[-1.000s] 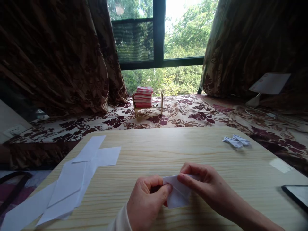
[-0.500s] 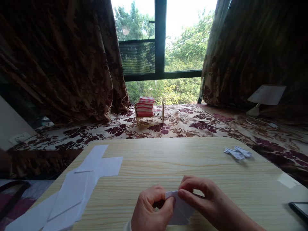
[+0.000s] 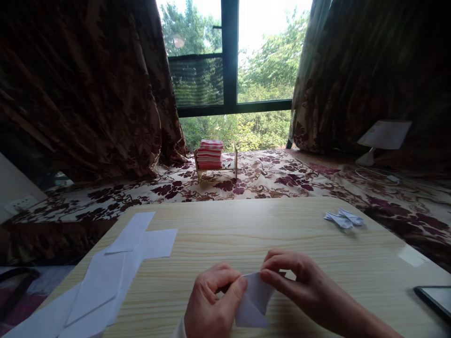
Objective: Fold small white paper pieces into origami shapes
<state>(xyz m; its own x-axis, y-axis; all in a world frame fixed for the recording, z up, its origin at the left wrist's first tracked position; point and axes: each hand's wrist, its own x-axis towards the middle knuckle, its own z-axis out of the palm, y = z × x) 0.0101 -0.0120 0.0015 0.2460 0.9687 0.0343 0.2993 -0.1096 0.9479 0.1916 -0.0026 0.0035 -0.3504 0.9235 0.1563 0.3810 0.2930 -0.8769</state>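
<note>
At the near edge of the wooden table (image 3: 197, 241), in the head view, a small white paper (image 3: 255, 295) is held between both hands, just above the tabletop. The left hand (image 3: 215, 300) pinches its upper left edge, thumb on top; the right hand (image 3: 296, 277) grips the upper right edge between thumb and fingers. The paper is bent, its lower part hanging free. Overlapping white sheets (image 3: 102, 279) lie at left. Two folded paper pieces (image 3: 343, 219) rest side by side near the far right corner.
</note>
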